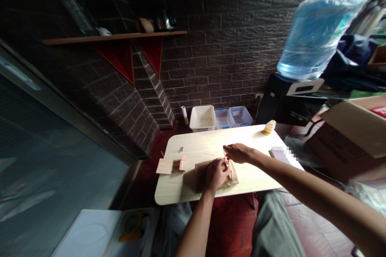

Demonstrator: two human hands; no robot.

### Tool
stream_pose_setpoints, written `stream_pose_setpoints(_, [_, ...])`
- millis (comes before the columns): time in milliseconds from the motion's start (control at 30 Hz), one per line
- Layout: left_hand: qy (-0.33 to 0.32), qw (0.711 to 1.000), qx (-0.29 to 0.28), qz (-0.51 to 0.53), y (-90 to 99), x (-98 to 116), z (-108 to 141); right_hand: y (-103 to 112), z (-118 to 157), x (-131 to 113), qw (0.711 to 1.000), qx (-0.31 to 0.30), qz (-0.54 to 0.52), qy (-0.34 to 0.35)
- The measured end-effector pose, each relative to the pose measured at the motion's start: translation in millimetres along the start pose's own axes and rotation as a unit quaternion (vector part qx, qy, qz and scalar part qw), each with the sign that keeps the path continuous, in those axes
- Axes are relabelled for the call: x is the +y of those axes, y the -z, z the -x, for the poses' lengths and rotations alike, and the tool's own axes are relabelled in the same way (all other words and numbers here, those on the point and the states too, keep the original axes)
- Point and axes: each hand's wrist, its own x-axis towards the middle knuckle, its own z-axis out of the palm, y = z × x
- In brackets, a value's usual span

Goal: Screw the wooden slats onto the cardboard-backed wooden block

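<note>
Seen from above, left to right. A pale wooden surface [196,144] with rounded corners carries the work; its grain runs smooth and matt. At its left edge lies a small wooden assembly [171,165]: a flat, light plank with two short upright blocks fixed at its right end, its long axis running left to right, partly overhanging the edge. It lies well apart from both hands, nearer the left one. A tiny dark metal piece [180,149] lies behind it, too small to tell what it is.

At the near middle sits the wooden workpiece [200,173], a flat brownish board with its long axis across the surface, parallel to the near edge. The left hand [216,174] rests on top of it, fingers curled and closed down over its right-hand part, pressing or gripping there; the exact hold is hidden under the knuckles. The right hand [239,153] comes in from the right, just behind and touching or nearly touching the left, fingers pinched together at the board's far right corner over something small and yellowish; what it pinches cannot be made out. Both hands meet at the board's right end.

Farther right, near the back edge, stands a small yellow bottle [269,127] of glossy plastic, well apart from the hands.
</note>
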Motion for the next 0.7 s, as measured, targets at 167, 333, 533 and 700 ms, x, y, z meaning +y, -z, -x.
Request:
stream_pose_setpoints(167, [-0.01, 1.0, 0.001, 0.006, -0.8, -2, 0, 0, 1, 0, 0.999, -0.003, 0.033, -0.026])
stream_pose_setpoints(333, [-0.007, 1.0, 0.007, 0.012, 0.9, 0, 0, -2, 2, -4, 0.998, 0.021, 0.048, -0.017])
stream_pose_setpoints(533, [0.004, 1.0, 0.001, 0.01, 1.0, 2, -1, -6, 3, 0, 0.998, 0.041, 0.034, 0.018])
stream_pose_setpoints(700, [-0.002, 1.0, 0.001, 0.009, -1.5, -3, -1, -10, 1, 9, 0.999, 0.034, 0.017, -0.001])
